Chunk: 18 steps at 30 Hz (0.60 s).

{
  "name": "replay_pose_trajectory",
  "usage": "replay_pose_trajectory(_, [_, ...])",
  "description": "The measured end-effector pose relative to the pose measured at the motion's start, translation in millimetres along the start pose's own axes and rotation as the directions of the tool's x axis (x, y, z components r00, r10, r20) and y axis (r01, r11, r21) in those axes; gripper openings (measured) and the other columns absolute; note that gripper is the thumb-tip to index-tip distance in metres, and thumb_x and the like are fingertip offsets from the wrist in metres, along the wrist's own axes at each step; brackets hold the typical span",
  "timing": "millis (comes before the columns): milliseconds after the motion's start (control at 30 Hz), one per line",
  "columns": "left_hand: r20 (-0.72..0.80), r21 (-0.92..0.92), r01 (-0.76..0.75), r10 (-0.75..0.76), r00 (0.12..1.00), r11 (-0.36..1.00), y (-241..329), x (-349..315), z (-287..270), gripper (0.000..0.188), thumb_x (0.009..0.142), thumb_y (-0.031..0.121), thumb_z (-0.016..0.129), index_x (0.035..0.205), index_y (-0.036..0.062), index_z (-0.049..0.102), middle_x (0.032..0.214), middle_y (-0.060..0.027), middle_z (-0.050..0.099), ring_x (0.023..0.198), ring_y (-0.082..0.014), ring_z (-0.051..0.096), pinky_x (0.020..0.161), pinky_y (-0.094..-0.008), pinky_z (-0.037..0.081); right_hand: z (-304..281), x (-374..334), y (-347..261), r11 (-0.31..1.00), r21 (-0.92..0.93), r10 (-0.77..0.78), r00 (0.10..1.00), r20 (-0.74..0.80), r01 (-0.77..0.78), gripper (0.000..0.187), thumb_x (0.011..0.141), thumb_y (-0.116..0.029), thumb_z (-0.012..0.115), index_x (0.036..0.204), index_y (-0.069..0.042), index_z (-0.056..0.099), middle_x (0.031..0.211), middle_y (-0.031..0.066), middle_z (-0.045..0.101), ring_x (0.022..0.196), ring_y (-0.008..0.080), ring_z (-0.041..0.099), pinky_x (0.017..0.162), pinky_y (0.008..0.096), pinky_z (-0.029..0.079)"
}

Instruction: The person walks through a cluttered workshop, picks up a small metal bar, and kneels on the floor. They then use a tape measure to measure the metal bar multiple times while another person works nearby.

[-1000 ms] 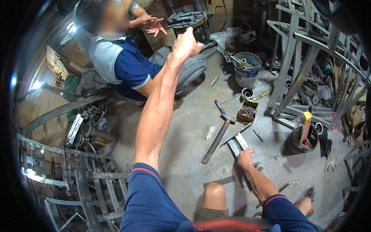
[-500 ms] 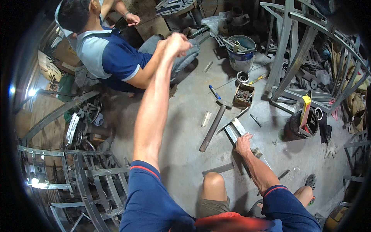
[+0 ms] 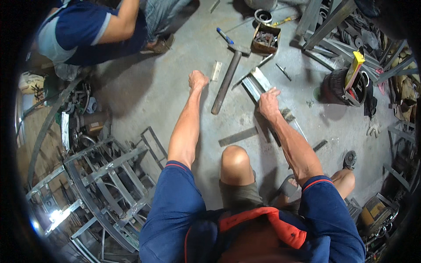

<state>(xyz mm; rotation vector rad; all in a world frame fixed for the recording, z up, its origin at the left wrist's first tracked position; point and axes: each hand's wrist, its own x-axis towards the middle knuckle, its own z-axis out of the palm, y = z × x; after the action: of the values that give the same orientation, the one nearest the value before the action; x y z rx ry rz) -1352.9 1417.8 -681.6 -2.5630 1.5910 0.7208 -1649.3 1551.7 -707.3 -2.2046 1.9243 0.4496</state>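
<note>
- You are looking down at a grey concrete floor [image 3: 175, 65], both forearms reaching forward from blue short sleeves edged in red, with one bare knee [image 3: 234, 164] between them.
- Your left hand [image 3: 198, 79] is curled into a loose fist above the floor, just left of a small pale metal plate [image 3: 216, 71]; whether anything sits inside the fingers, you cannot tell from here.
- Your right hand [image 3: 269, 103] lies over a silver metal piece [image 3: 251, 90] on the floor ahead of your right knee, touching it; how firmly the fingers close on it is hidden.
- This piece runs slantwise from upper left to lower right, partly under your right hand and forearm, and a thin dark rod [image 3: 265, 60] crosses near its far end.
- Between your hands, a hammer [image 3: 227, 81] lies with its head away from you; a blue pen-like tool [image 3: 225, 36] is beside the head.
- Just right of the hammer head stands a small open box [image 3: 264, 49] of metal bits.
- Nearer your knee, a flat dark strip [image 3: 238, 136] lies on the floor.
- To the right stands a dark bucket [image 3: 334, 90] holding a yellow-edged tool [image 3: 354, 70].
- At upper left, another person [image 3: 79, 30] is beside the work area; welded-looking metal frames [image 3: 119, 183] fill the lower left.
</note>
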Motion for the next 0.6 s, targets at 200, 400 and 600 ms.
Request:
replay_pose_trajectory(200, [-0.119,-0.083,-0.075,0.065,0.991,0.994,0.1,-31.6,25.8,0.020,0.076,0.018,0.078,0.091,0.0056,0.075,0.098,-0.0190,0.073,0.097,-0.0360,0.071,0.085,-0.0461,0.057,-8.4,-0.5,-0.8,0.997,0.076,0.007,0.996,0.090,-0.014,0.056,0.083,-0.014,0.058,0.125,0.024,0.053,0.135,0.0448,0.046,0.117,0.0617,0.052,0.103,0.0516,0.047])
replay_pose_trajectory(400, [-0.285,-0.092,-0.203,0.170,0.943,0.975,6.6,-37.9,39.1,0.018,0.078,0.014,0.076,0.087,-0.0005,0.072,0.091,-0.0228,0.071,0.090,-0.0404,0.070,0.077,-0.0493,0.055,-6.4,2.7,0.3,0.989,0.141,0.028,0.996,0.090,-0.041,0.060,0.083,-0.014,0.059,0.128,0.025,0.049,0.135,0.0452,0.046,0.117,0.0619,0.051,0.101,0.0486,0.049])
replay_pose_trajectory(600, [-0.503,-0.052,-0.402,0.323,0.801,0.914,2.4,-45.3,48.1,0.011,0.079,0.008,0.069,0.079,-0.0033,0.067,0.082,-0.0216,0.068,0.080,-0.0419,0.067,0.070,-0.0521,0.052,-9.2,4.6,1.1,0.997,0.073,0.013,0.991,0.131,-0.023,0.062,0.083,-0.013,0.059,0.129,0.026,0.046,0.136,0.0452,0.045,0.120,0.0620,0.050,0.097,0.0459,0.053])
